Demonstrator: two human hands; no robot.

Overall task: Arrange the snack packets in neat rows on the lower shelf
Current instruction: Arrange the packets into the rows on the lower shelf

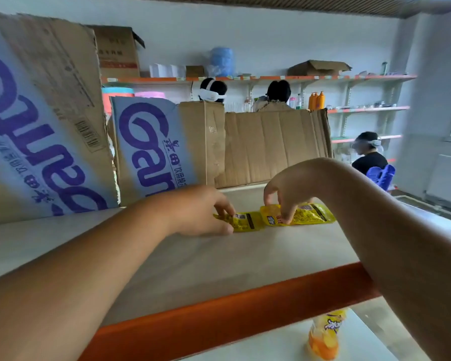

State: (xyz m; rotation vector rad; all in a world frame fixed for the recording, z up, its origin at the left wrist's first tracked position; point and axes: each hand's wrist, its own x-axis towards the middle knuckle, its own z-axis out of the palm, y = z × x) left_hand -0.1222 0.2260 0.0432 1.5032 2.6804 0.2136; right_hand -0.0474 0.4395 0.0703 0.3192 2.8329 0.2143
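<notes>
Two yellow snack packets lie flat, side by side, on the pale shelf board (167, 259). My left hand (201, 212) pinches the left packet (246, 222) at its left end. My right hand (294, 188) arches over the right packet (303, 216), its fingertips pinching that packet's left part. Both packets touch or nearly touch end to end. Below the orange front rail (219, 308), another yellow-orange snack packet (324, 337) sits on a lower white board, partly hidden by the rail.
Flattened cardboard boxes with purple lettering (44, 126) lean at the left and back (271, 147) of the shelf. Beyond them are three people and wall shelves (362, 109) with bottles. A blue stool (380, 175) stands at right.
</notes>
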